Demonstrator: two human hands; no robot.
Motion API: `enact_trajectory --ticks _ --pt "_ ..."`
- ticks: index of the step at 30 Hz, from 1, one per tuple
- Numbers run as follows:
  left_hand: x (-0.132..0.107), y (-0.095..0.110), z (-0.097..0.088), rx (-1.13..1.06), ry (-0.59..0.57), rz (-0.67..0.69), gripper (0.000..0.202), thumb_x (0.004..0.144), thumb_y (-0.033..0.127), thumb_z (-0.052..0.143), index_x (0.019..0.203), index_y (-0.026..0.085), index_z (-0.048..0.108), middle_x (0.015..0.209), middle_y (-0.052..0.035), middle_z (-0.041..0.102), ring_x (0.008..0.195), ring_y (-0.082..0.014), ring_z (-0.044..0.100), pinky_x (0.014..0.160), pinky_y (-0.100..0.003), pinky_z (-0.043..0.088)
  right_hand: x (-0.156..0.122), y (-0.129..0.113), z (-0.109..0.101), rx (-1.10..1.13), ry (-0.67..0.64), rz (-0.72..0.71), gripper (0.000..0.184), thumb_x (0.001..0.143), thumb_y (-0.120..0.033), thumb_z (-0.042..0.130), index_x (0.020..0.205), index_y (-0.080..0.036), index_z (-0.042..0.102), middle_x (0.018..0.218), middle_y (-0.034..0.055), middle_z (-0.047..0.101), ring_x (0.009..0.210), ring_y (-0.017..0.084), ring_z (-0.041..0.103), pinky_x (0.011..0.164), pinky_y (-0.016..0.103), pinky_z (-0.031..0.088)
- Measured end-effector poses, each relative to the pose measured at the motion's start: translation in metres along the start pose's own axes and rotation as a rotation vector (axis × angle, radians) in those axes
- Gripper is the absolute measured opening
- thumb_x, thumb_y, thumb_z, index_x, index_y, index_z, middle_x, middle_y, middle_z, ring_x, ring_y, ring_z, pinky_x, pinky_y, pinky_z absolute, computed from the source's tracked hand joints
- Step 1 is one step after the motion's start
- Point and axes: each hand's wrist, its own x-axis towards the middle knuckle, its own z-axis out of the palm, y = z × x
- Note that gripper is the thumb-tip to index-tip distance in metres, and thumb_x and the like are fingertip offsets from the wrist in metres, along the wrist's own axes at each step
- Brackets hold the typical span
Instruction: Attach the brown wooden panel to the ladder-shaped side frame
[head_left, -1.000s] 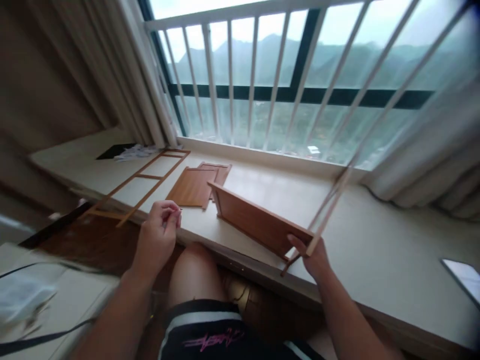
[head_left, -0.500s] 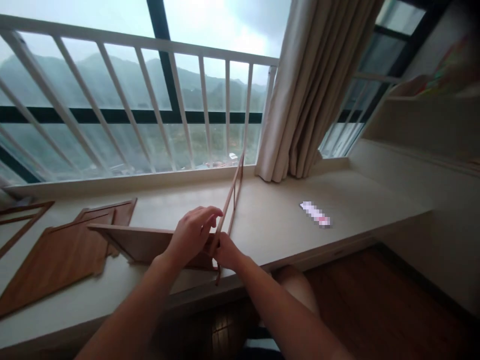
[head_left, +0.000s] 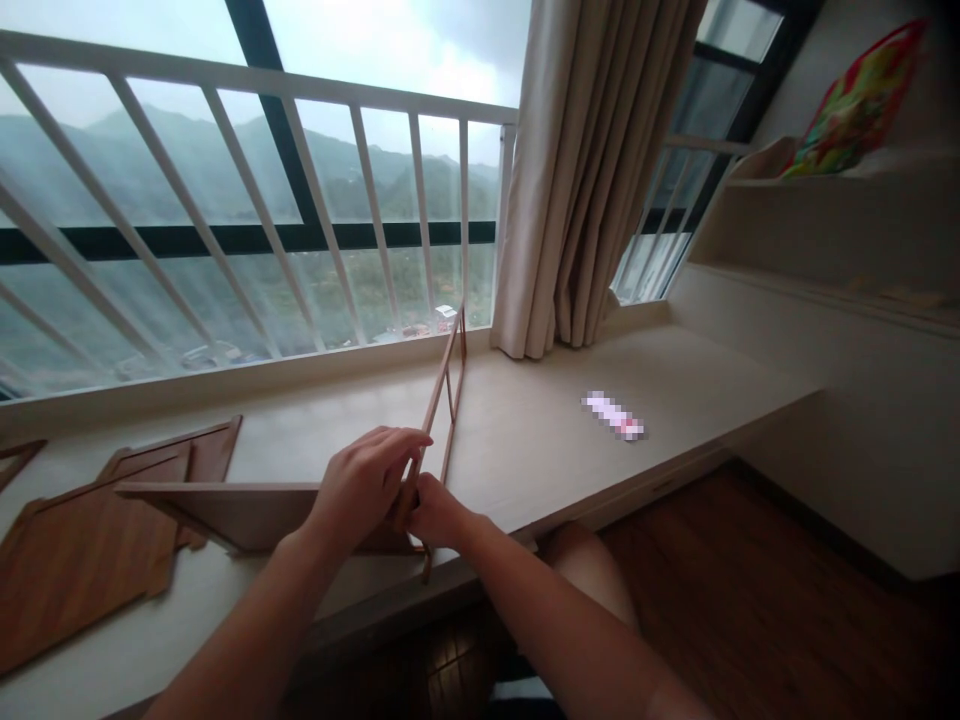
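Observation:
A slim brown wooden frame [head_left: 450, 400] stands on edge on the pale ledge, running from near the window towards me. At its near end a brown wooden panel [head_left: 225, 510], also upright, meets it at an angle. My left hand [head_left: 367, 470] is bent over the panel's top edge at this corner, its fingertips against the frame's upper rail. Close beside it, my right hand [head_left: 442, 512] is closed around the near end of the frame. The joint between frame and panel is mostly hidden behind my fingers.
Flat wooden panels [head_left: 90, 560] lie overlapped at left, near another frame piece [head_left: 19, 460]. A blurred-out pinkish object [head_left: 613, 415] lies right on the ledge [head_left: 517, 440]. White railing [head_left: 322, 210] and a beige curtain [head_left: 570, 200] stand behind. A colourful bag [head_left: 855, 105] sits on a shelf.
The view has turned slightly right, so everything sits further left and more of the shelf bag shows. Both hands stay at the corner, with little visible change in the wooden pieces.

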Motion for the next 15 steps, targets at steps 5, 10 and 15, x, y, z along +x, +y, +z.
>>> enact_trajectory --ticks 5,10,15 --pt "0.016 0.008 -0.003 0.005 -0.092 -0.056 0.029 0.087 0.033 0.041 0.098 0.031 0.068 0.087 0.0014 0.068 0.075 -0.0055 0.057 0.07 -0.017 0.042 0.002 0.005 0.002 0.004 -0.008 0.014 0.023 0.065 -0.024 0.066 0.058 -0.007 0.052 0.054 -0.0016 0.048 0.054 0.001 0.034 0.049 0.014 0.024" --pt "0.027 0.006 0.0 -0.083 -0.205 -0.077 0.028 0.084 0.028 0.043 0.097 0.032 0.068 0.082 0.0031 0.068 0.07 -0.0047 0.056 0.067 -0.015 0.041 0.002 0.007 0.008 0.045 0.015 0.029 0.025 0.066 -0.026 0.066 0.061 -0.008 0.05 0.057 -0.0009 0.049 0.055 0.001 0.035 0.049 0.015 0.025" --pt "0.027 0.003 0.003 -0.13 -0.277 -0.062 0.028 0.085 0.028 0.042 0.099 0.03 0.067 0.086 0.0029 0.07 0.072 -0.0045 0.059 0.066 -0.015 0.041 0.0 0.008 0.009 0.072 0.015 0.048 0.02 0.066 -0.023 0.062 0.061 -0.008 0.049 0.057 -0.0009 0.049 0.053 0.002 0.035 0.048 0.015 0.024"
